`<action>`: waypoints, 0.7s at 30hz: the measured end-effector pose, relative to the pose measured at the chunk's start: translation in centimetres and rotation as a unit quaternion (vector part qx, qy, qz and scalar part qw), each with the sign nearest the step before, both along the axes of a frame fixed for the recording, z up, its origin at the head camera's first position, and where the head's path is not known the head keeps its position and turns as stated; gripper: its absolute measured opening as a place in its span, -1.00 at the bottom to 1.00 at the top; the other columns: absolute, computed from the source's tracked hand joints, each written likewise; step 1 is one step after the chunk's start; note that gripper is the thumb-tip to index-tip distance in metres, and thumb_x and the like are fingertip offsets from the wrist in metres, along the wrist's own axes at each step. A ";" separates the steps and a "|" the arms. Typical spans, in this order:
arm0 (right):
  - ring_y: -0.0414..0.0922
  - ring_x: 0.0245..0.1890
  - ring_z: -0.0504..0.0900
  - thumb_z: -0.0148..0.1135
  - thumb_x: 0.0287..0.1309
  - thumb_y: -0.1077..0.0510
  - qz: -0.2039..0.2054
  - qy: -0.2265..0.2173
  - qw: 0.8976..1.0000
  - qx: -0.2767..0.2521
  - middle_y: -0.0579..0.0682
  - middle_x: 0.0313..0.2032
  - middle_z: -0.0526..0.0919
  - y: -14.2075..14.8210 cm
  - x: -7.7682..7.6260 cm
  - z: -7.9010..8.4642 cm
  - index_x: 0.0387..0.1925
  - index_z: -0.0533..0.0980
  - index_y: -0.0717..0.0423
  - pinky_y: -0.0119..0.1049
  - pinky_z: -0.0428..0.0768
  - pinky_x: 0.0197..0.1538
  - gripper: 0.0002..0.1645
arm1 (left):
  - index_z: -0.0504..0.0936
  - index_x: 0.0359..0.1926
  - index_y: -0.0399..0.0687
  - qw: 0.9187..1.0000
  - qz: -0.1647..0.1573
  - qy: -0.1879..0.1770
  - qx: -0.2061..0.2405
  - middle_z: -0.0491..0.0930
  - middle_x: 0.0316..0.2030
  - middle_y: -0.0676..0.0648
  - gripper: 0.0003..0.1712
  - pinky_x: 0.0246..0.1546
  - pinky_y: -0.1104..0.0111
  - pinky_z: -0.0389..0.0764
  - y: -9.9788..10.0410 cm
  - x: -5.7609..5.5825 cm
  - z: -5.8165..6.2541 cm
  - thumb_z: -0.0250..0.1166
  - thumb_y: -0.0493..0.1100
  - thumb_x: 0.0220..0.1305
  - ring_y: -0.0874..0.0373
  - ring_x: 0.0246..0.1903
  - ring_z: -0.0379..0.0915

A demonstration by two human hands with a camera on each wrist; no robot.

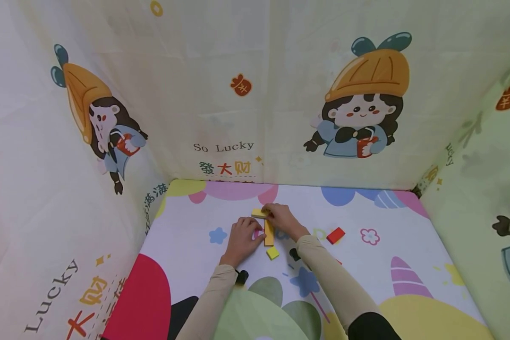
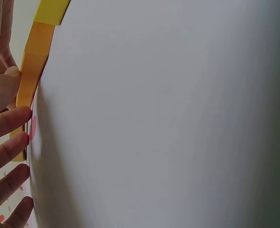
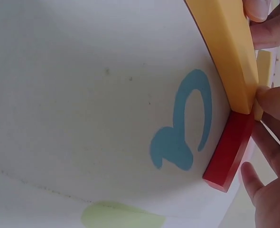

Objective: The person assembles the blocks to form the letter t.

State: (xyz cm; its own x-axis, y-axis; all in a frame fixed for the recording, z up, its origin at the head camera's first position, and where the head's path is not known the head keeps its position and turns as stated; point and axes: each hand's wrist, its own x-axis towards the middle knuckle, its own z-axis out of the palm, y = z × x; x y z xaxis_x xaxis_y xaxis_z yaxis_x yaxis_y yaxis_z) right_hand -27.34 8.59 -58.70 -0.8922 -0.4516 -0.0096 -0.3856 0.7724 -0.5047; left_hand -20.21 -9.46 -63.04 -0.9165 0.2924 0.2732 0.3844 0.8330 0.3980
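Note:
A long orange block points away from me, its far end by a yellow block. My left hand reaches the orange block's left side with thumb and fingertips, its other fingers spread out in the left wrist view. At the far end, my right hand bends its fingers over the joint. The right wrist view shows a red block meeting the orange block's end, between that hand's thumb and fingers; the hand hides this red block in the head view. A small yellow block lies at the orange block's near end.
Another red block lies to the right on the printed mat. Part of a further red piece shows beside the right sleeve. Cloth walls with cartoon prints enclose the mat at the back and both sides.

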 end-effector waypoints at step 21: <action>0.02 0.15 0.62 0.26 0.41 0.23 -0.006 0.001 1.000 -0.020 0.04 0.19 0.71 1.0 0.2 -0.1 0.16 0.60 0.06 0.02 0.55 0.37 -0.68 | 0.70 -0.10 0.05 0.999 0.005 0.030 0.028 0.63 -0.05 -0.04 -0.76 0.03 0.04 0.55 -0.5 -0.9 0.3 0.44 0.04 0.35 -0.06 0.05 0.48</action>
State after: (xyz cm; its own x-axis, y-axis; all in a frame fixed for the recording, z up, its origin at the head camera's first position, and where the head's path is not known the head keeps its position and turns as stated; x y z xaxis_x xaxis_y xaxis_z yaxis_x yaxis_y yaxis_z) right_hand -27.13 9.62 -58.76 -0.8973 -0.4412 0.0103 -0.3779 0.7562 -0.5343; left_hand -21.14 -9.97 -62.71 -0.9008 0.2649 0.3441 0.4002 0.8140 0.4211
